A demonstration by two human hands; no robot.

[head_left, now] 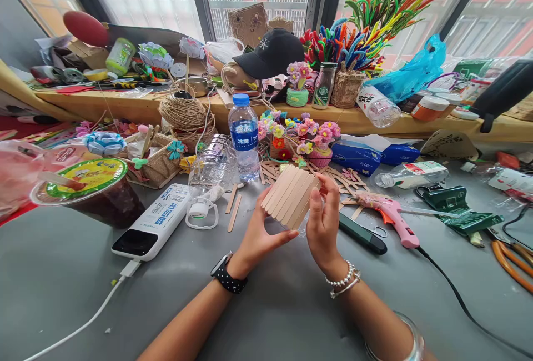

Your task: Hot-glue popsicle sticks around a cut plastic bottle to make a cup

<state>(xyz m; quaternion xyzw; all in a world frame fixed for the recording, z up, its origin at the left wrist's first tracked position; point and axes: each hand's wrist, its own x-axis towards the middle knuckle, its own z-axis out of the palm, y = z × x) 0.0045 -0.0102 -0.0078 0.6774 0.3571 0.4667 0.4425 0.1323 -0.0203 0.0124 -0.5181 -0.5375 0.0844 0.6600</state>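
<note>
A panel of flat wooden craft sticks, laid side by side, is held up above the grey table. My left hand grips its left and lower edge, the thumb stretched along the bottom. On the right side my right hand closes on the panel's edge with bent fingers. Whatever joins the sticks at the back is hidden. Beyond the panel lies a pile of loose craft sticks. Two single sticks rest left of my left hand. A pink glue gun lies right of my right hand, near a dark green utility knife.
A water bottle stands behind the hands. At left are a white power bank with a cable and a lidded drink cup. Orange-handled pliers lie far right. Twine, flowers and a cap crowd the ledge.
</note>
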